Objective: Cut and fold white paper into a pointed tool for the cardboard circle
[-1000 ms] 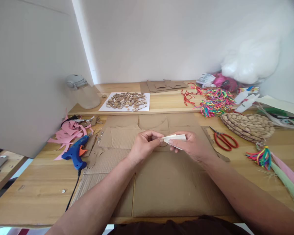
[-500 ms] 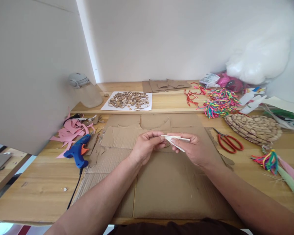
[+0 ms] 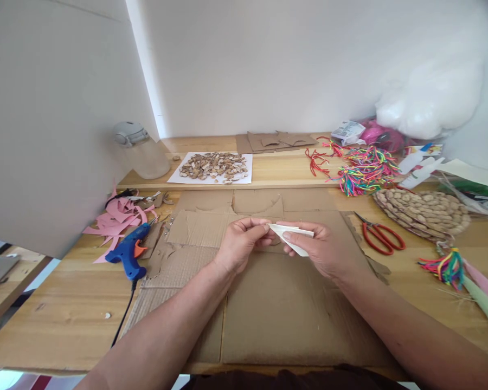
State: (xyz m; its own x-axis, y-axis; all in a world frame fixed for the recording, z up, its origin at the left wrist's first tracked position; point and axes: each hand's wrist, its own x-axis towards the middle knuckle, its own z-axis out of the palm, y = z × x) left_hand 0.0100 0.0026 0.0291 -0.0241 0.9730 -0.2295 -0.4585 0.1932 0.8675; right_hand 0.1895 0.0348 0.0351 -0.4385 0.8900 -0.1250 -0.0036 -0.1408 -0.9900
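A small folded white paper [image 3: 299, 246], narrow at its left tip and wider to the right, is held up between my two hands. My left hand [image 3: 244, 241] pinches the pointed left end with thumb and fingertips. On the wider end, my right hand [image 3: 315, 246] is closed, its thumb on the near face and the fingers behind, partly hidden. Both hands are above the layered brown cardboard [image 3: 284, 314] on the table.
A blue glue gun [image 3: 128, 252] lies left, beside pink scraps [image 3: 120, 214]. To the right are red-handled scissors [image 3: 380, 235], a braided oval piece [image 3: 423, 211] and colourful tassels [image 3: 366, 168]. Behind, small brown pieces [image 3: 215, 165] cover a white sheet; a jar [image 3: 142, 151] stands at back left.
The white paper has turned slightly, so more of its flat face shows and its layers look closer together. Both hands keep nearly the same place and hold.
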